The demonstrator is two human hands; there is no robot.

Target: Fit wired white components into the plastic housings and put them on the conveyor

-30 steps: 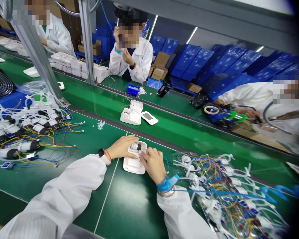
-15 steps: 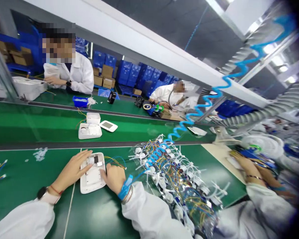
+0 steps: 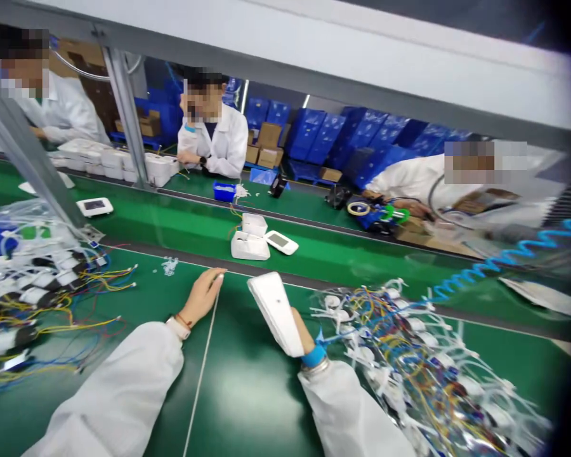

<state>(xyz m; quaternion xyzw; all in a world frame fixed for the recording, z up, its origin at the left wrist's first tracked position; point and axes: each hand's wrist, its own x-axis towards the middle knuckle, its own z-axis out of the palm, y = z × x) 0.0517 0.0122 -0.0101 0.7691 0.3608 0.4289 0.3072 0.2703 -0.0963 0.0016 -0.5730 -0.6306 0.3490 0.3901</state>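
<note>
My right hand [image 3: 304, 328] grips a white plastic housing [image 3: 276, 311], tilted up above the green table [image 3: 247, 381]; the housing hides most of the fingers. To the left, my left hand [image 3: 203, 296] is at the table's far edge, its fingers pressed together around something too small to make out. A blue wrist strap [image 3: 314, 357] with a coiled cord is on my right wrist. On the green belt ahead lie an opened white housing [image 3: 250, 245] and a white panel with a grey screen [image 3: 282, 242].
Small clear rings [image 3: 169, 266] lie left of my left hand. Wired motors with tubes heap up at the left [image 3: 38, 285] and right [image 3: 423, 355]. A metal post [image 3: 35, 155] rises at the left. Three people in white coats work across the belt.
The view has turned left. My right hand has lifted the housing off the table and turned it so its outer side shows. My left hand has let go of it and moved away.
</note>
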